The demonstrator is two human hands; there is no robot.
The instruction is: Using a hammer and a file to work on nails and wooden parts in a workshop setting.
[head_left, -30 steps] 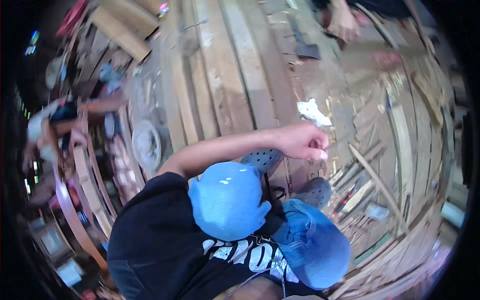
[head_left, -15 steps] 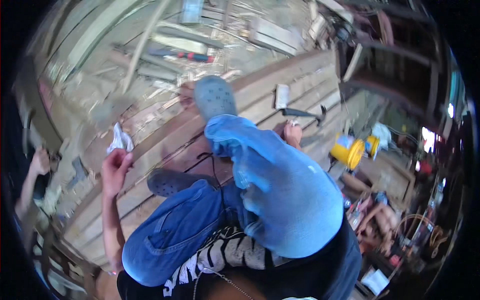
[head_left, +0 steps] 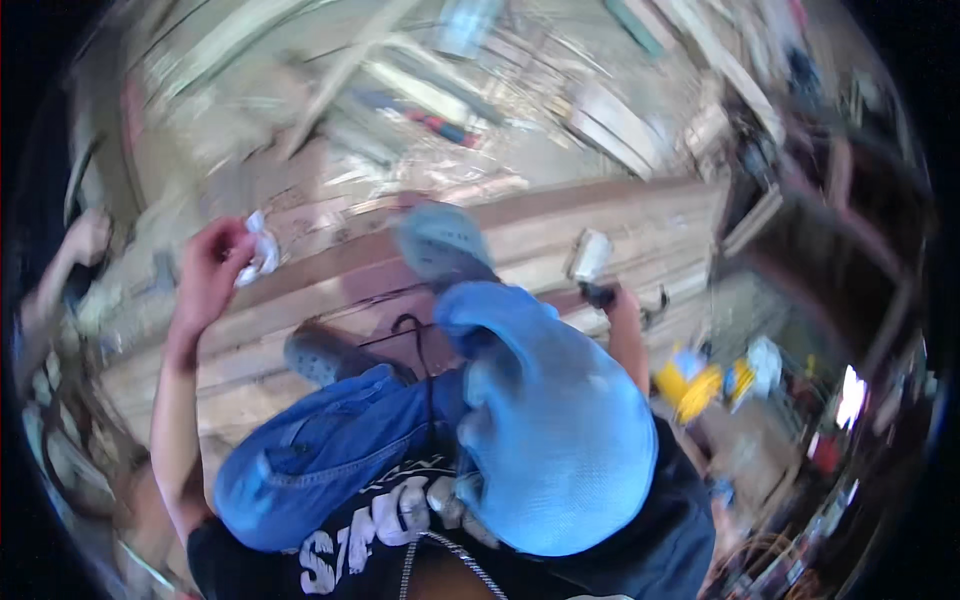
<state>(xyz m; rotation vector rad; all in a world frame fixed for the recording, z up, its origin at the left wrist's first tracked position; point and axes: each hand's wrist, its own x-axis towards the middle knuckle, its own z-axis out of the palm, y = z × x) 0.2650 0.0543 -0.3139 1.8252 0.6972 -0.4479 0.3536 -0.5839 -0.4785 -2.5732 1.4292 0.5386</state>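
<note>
My left hand (head_left: 212, 268) is raised over the left end of a wooden plank bench. Its fingers are closed on a crumpled white sheet (head_left: 264, 250), paper or thin plastic; blur hides which. Beyond my raised blue-jeans knee, my right hand (head_left: 622, 305) is wrapped around the handle of a hammer (head_left: 598, 294). The hammer's dark head shows to the right of that hand. A small pale block (head_left: 590, 255) lies on the planks just beyond the handle. My feet wear grey perforated clogs (head_left: 445, 243) on the bench.
Timber offcuts (head_left: 612, 128) and shavings litter the ground past the bench (head_left: 670, 205), with a red-and-blue tool (head_left: 440, 128) among them. At the right stands a yellow bucket (head_left: 690, 388) near a dark wooden frame (head_left: 830, 250). Another person's hand (head_left: 90, 235) shows at far left.
My left hand has risen away from my body, the white sheet moving with it. My right hand has closed around the hammer handle. The whole view has shifted and blurred.
</note>
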